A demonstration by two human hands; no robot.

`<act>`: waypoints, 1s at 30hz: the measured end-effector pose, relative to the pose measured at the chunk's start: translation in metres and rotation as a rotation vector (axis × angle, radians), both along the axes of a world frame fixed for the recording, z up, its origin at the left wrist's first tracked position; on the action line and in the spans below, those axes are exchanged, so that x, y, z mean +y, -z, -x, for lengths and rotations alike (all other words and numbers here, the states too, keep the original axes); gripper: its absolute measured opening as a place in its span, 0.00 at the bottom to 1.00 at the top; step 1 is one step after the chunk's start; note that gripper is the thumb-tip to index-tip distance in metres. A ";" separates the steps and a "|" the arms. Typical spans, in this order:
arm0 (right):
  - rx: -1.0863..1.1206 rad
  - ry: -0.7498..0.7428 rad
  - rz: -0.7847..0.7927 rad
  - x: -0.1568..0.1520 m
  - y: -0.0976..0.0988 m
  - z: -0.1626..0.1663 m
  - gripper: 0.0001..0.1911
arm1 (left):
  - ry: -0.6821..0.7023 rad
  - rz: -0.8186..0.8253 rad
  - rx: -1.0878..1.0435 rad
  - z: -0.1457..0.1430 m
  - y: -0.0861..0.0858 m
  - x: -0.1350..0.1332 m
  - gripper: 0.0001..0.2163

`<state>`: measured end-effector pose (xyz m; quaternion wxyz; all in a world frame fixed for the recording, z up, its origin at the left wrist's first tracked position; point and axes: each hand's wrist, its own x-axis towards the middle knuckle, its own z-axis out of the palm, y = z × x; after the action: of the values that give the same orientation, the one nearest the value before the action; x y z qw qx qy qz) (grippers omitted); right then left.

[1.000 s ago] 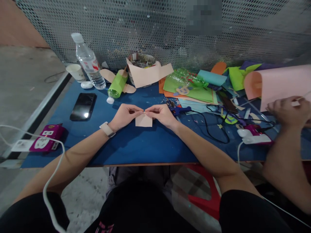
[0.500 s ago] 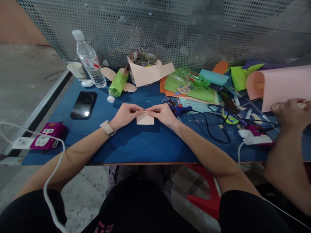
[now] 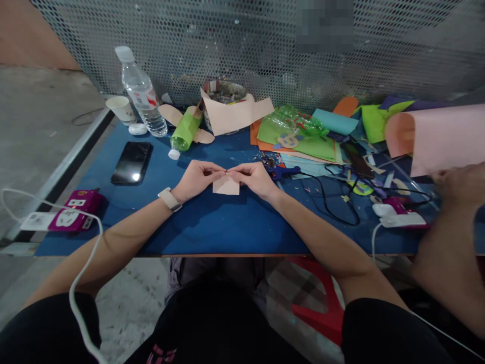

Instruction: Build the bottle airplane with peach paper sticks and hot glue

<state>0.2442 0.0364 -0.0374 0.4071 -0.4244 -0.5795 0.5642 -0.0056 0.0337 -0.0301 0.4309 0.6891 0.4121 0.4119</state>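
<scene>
A small tan piece of paper (image 3: 226, 186) lies on the blue table (image 3: 227, 227) in the middle of the view. My left hand (image 3: 197, 178) pinches its top edge from the left, thumb and forefinger closed on it. My right hand (image 3: 253, 178) pinches the same edge from the right, and the fingertips of both hands meet at the top middle of the piece. A white watch sits on my left wrist.
A black phone (image 3: 132, 162), a water bottle (image 3: 143, 94), a paper cup (image 3: 121, 109) and a green-wrapped bottle (image 3: 183, 133) stand left. Coloured paper sheets (image 3: 303, 139), a glue gun (image 3: 397, 215) with cables and another person's hand (image 3: 460, 182) fill the right. A magenta power strip (image 3: 71, 212) lies at the left edge.
My hands and the tan piece have hardly moved. The other person's hand at the right has dropped lower, away from the pink sheet.
</scene>
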 end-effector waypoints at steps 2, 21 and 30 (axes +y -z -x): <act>0.004 0.002 -0.002 0.000 -0.001 0.000 0.24 | -0.006 -0.019 0.000 0.000 0.001 0.000 0.13; -0.008 0.017 -0.019 0.000 -0.001 0.000 0.27 | -0.018 0.018 -0.065 -0.002 0.004 0.001 0.13; 0.013 0.044 -0.036 0.002 0.000 -0.003 0.22 | -0.030 -0.008 0.031 0.000 -0.001 -0.001 0.13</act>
<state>0.2472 0.0382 -0.0378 0.4307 -0.4258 -0.5775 0.5474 -0.0057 0.0327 -0.0290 0.4156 0.6909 0.4274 0.4090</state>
